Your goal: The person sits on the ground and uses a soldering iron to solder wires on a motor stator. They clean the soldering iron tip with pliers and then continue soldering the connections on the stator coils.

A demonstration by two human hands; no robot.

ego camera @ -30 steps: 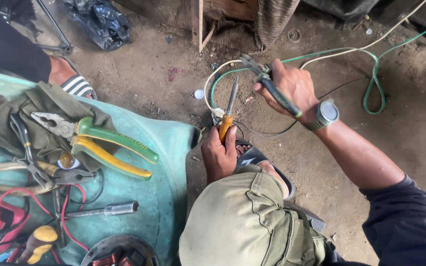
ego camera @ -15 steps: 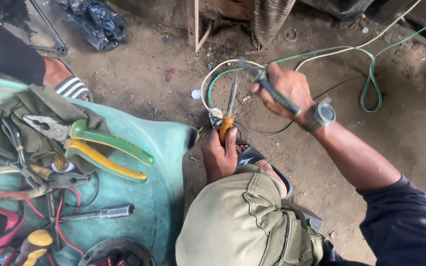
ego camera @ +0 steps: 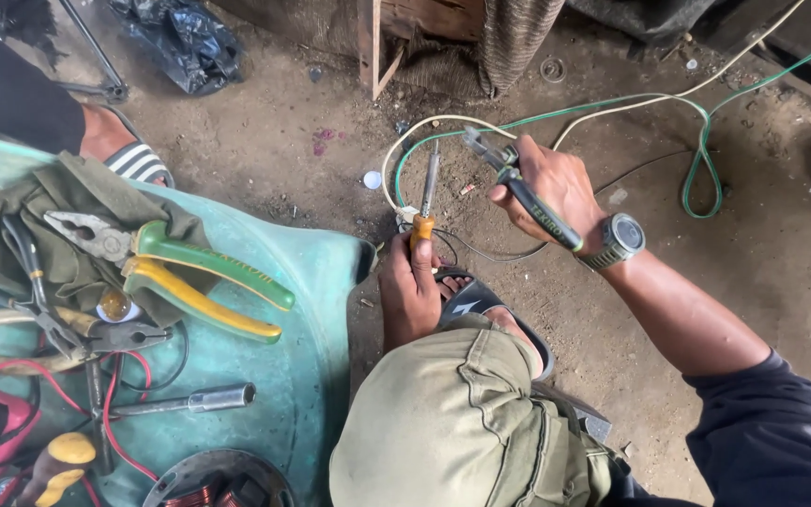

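A teal plastic surface (ego camera: 316, 310) fills the lower left of the frame, strewn with tools — green-and-yellow-handled pliers (ego camera: 175, 268) on an olive cloth (ego camera: 68, 216), and a socket driver (ego camera: 180, 402) lower down — while the person's khaki-clad knee (ego camera: 462, 422) takes up the bottom centre. At centre the left hand (ego camera: 410, 291) is clamped around the orange handle of a soldering iron (ego camera: 424, 202), its metal tip pointing up toward the looped white and green wires (ego camera: 696, 141) on the dirt floor (ego camera: 265, 122). Just right of it, the right hand (ego camera: 551, 192) (a watch (ego camera: 618, 239) on its wrist) is closed on black-handled pliers (ego camera: 509, 178), whose nose meets the wire loop — whether it actually pinches the wire I cannot tell.
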